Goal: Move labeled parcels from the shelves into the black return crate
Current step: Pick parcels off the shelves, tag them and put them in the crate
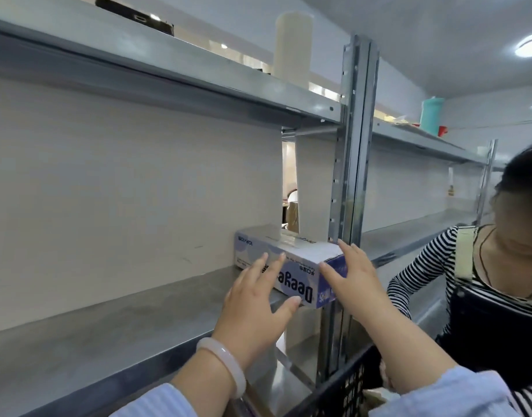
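A white and purple labeled box (pixel 301 260) lies on the steel shelf (pixel 123 320) beside the upright post, its near corner sticking out over the shelf edge. My left hand (pixel 255 308) lays straight fingers on the box's long front face, thumb at its lower edge. My right hand (pixel 355 281) spreads over the box's right end, with the thumb on the end face and fingertips at the top edge. The black return crate (pixel 343 389) sits below my right forearm, with pale parcels partly visible inside.
A metal upright post (pixel 349 176) stands just right of the box. Another person in a striped top (pixel 487 284) bends close at the right. A white cylinder (pixel 293 49) and a teal container (pixel 432 115) stand on the upper shelf.
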`<state>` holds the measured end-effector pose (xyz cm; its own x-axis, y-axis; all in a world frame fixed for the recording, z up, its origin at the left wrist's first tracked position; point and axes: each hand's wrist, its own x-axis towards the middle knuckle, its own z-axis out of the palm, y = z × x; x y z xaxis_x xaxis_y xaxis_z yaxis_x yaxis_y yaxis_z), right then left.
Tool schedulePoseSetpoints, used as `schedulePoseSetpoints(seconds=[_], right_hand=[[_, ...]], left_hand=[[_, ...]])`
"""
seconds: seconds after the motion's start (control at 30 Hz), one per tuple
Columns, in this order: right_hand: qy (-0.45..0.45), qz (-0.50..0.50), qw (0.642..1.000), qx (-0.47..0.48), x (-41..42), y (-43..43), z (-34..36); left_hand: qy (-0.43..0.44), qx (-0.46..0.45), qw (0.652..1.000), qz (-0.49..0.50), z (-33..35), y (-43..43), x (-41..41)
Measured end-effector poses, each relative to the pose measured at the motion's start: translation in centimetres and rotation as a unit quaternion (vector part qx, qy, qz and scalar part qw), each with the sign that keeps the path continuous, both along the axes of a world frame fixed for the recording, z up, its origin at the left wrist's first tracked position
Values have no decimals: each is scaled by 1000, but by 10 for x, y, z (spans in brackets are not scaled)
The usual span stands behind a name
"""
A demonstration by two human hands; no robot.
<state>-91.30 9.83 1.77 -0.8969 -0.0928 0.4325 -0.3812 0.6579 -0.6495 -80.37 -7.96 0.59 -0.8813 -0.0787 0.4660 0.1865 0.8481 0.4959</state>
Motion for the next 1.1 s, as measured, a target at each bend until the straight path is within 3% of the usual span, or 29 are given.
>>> schedulePoseSetpoints(seconds=[0.1,0.27,0.47,0.63,0.83,1.1], right_hand=[[-23,-25,999,-36,-27,-2,9],[-120,-20,976,-181,-49,-8,7],[-126,-6,969,-215,-43,-16,3],[-146,11,959,-243,-15,-30,1],[-200,115,897,-376,18,-25,-6],[-194,301,859,-365,63,-43,-11]], left_hand=[[4,38,999,-11,5,0,-15],[-10,72,997,-37,1,0,-37],[-35,261,964,-49,8,-2,-53],[-41,299,953,-15,6,-2,-52],[4,425,905,-32,2,-7,-14],[101,389,916,-26,-2,-16,48]])
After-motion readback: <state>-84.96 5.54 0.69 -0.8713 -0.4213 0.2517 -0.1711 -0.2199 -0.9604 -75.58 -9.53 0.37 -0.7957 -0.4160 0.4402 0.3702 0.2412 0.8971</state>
